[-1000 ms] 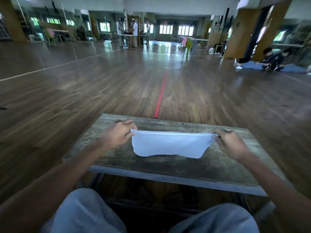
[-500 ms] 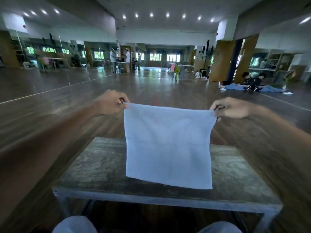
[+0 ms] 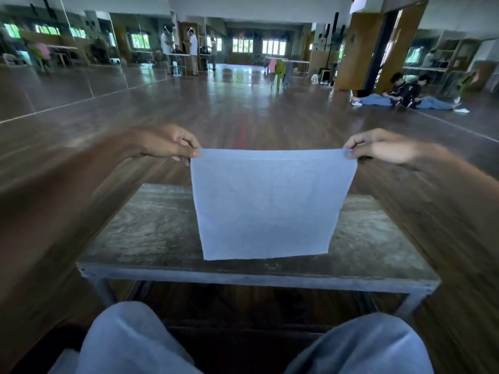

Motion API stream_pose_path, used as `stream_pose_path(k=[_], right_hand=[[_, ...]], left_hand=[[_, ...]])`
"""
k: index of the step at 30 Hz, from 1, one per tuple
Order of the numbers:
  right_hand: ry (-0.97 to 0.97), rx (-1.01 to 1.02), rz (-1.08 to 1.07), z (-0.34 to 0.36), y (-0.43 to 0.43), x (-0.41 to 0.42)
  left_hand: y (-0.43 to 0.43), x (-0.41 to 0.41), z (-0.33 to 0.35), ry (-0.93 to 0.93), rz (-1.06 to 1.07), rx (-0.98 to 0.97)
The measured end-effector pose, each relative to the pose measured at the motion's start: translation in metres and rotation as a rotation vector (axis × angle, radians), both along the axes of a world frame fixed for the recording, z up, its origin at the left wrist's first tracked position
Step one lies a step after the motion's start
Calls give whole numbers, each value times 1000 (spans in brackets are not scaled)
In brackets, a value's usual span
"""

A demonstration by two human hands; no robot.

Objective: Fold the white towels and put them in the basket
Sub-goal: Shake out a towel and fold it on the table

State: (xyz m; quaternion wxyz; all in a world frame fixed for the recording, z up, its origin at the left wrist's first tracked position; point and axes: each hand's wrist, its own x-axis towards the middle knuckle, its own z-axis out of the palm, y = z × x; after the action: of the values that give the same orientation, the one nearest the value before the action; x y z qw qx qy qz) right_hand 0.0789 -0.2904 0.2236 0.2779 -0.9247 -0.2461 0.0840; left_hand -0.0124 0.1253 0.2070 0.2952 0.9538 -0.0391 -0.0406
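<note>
A white towel point(image 3: 267, 206) hangs flat and upright in the air above the low wooden table point(image 3: 145, 230). My left hand point(image 3: 172, 143) pinches its top left corner. My right hand point(image 3: 378, 145) pinches its top right corner. The top edge is stretched taut between the two hands, and the bottom edge hangs just over the table's front part. No basket is in view.
My knees in grey trousers point(image 3: 127, 344) sit just below the table's metal front edge point(image 3: 256, 278). A wide wooden floor point(image 3: 243, 109) stretches beyond. Two people point(image 3: 405, 93) lie on the floor at the far right; others stand at tables far back.
One second ago the towel lay crumpled on the table with both hands at its corners. It was lifted and now hangs spread; since half a second ago the hands sit slightly lower in view.
</note>
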Motion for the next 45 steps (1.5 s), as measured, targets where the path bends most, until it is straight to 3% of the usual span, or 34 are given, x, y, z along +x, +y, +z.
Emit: stream_pose_path(k=[7, 13, 17, 24, 28, 31, 34, 38, 45], right_hand=[[-8, -79, -24, -79, 26, 55], [-268, -96, -183, -124, 36, 83], [-291, -188, -220, -188, 37, 76], [-231, -265, -133, -310, 7, 38], [-238, -238, -119, -328, -1, 23], [-247, -201, -162, -322, 3, 24], [-368, -90, -194, -314, 5, 22], [-414, -95, -198, -318, -2, 12], [-351, -117, -169, -340, -10, 0]], left_hand=[[13, 64, -87, -87, 114, 150], [12, 97, -140, -274, 276, 250], [-3, 82, -197, -278, 325, 279], [-23, 8, -309, -279, 216, 368], [-32, -13, -324, -387, 153, 348], [-35, -9, -316, -356, 244, 313], [-41, -8, -304, -457, 321, 237], [-48, -28, -311, -575, 212, 272], [-44, -44, -335, -470, 68, 426]])
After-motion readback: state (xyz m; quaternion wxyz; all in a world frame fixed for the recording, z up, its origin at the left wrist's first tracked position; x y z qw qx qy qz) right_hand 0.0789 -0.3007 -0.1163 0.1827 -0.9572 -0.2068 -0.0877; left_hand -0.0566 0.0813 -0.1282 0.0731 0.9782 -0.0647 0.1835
